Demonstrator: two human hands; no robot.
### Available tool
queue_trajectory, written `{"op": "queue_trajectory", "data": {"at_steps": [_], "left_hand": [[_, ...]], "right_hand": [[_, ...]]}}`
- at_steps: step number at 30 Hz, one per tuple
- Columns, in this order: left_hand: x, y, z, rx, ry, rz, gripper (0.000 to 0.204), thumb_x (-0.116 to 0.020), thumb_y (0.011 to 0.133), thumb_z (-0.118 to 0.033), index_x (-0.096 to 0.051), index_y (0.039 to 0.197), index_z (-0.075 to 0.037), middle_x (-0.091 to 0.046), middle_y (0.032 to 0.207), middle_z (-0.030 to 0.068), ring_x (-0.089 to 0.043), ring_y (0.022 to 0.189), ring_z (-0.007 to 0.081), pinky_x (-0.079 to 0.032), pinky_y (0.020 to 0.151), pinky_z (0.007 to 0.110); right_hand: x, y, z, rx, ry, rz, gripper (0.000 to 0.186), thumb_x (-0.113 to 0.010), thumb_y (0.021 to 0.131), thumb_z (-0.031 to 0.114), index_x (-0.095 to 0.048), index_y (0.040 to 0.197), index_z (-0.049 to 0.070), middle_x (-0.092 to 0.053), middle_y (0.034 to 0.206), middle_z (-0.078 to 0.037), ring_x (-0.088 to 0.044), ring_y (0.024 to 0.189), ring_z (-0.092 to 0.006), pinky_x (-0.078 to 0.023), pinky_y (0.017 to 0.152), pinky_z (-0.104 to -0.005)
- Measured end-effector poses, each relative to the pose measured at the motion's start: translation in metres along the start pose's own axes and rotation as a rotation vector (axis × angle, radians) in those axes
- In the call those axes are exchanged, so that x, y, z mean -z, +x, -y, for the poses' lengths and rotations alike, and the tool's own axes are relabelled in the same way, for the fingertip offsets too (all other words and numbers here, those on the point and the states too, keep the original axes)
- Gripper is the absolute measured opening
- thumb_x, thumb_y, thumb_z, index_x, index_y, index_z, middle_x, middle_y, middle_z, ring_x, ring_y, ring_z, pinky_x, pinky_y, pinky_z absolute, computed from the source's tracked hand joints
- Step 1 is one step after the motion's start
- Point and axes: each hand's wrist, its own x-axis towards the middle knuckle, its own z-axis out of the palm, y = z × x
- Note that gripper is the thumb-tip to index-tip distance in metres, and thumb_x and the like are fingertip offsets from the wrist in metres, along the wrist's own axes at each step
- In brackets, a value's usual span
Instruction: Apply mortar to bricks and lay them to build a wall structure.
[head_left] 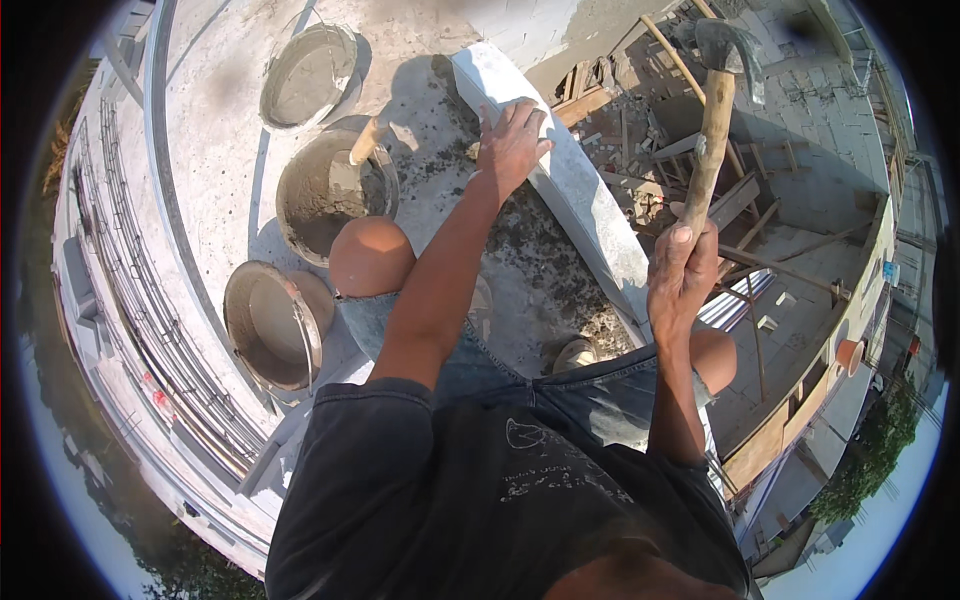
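My left hand (512,146) lies flat with fingers spread on the top of a long white block (592,215). The block runs along a wall edge, over a rough strip of dark mortar (545,255). My right hand (684,262) is closed round the wooden handle of a hammer (712,140). The hammer stands raised, its grey metal head up and away from the block. Left of my knee, a bucket (284,208) holds thick grey mortar. A trowel (367,142) with a wooden handle rests in it, its blade partly coated.
Another bucket (270,75) with grey mix stands farther off, and a bucket (318,298) of greyish liquid sits nearer. Long steel rebar cages (130,270) lie at left. Right of the block the level drops to a lower floor with wooden poles (745,195), boards and rubble.
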Motion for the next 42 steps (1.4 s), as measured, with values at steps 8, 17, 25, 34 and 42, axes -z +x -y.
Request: {"op": "queue_trajectory", "data": {"at_steps": [8, 17, 25, 34, 42], "left_hand": [[-0.005, 0.001, 0.007, -0.037, 0.06, -0.004, 0.05, -0.061, 0.088, -0.046, -0.056, 0.126, -0.013, -0.048, 0.134, 0.0009, -0.04, 0.129, 0.0244, -0.023, 0.11, 0.066], [-0.016, 0.004, 0.016, -0.099, 0.089, -0.102, 0.049, -0.063, 0.085, -0.05, -0.06, 0.121, -0.016, -0.052, 0.123, -0.0008, -0.045, 0.122, 0.0245, -0.026, 0.107, 0.067], [-0.006, -0.002, 0.008, -0.088, 0.064, -0.076, 0.052, -0.06, 0.087, -0.052, -0.058, 0.124, -0.016, -0.048, 0.133, 0.0014, -0.041, 0.126, 0.0267, -0.022, 0.109, 0.063], [-0.008, -0.013, 0.003, 0.136, -0.002, -0.077, 0.053, -0.061, 0.085, -0.051, -0.057, 0.127, -0.018, -0.037, 0.144, 0.0127, -0.02, 0.142, 0.034, -0.007, 0.111, 0.068], [0.003, -0.015, 0.011, 0.128, -0.142, -0.005, 0.057, -0.066, 0.079, -0.053, -0.059, 0.122, -0.017, -0.035, 0.146, 0.0122, -0.02, 0.142, 0.0346, -0.006, 0.109, 0.072]], "right_hand": [[-0.059, -0.099, -0.062, -0.493, -0.415, 0.057, 0.037, -0.049, 0.099, 0.038, -0.048, 0.095, 0.001, -0.056, 0.067, -0.015, -0.057, 0.063, -0.0269, -0.043, 0.06, -0.042], [-0.041, -0.115, -0.067, -0.471, -0.278, -0.007, 0.041, -0.047, 0.099, 0.041, -0.045, 0.092, 0.001, -0.054, 0.068, -0.018, -0.052, 0.06, -0.0325, -0.042, 0.062, -0.0451], [-0.042, -0.122, -0.092, -0.67, -0.38, 0.146, 0.047, -0.046, 0.099, 0.047, -0.048, 0.089, 0.001, -0.048, 0.066, -0.012, -0.047, 0.062, -0.0222, -0.04, 0.059, -0.0398], [-0.017, 0.055, 0.016, 0.046, -0.578, 0.399, 0.043, -0.065, 0.088, 0.009, -0.044, 0.126, 0.01, -0.065, 0.093, -0.026, -0.061, 0.093, -0.0466, -0.048, 0.074, -0.05], [-0.19, 0.353, 0.123, 0.885, -1.308, 0.66, 0.035, -0.058, 0.092, 0.028, -0.057, 0.122, 0.009, -0.067, 0.098, -0.018, -0.065, 0.088, -0.0368, -0.051, 0.078, -0.0455]]}}
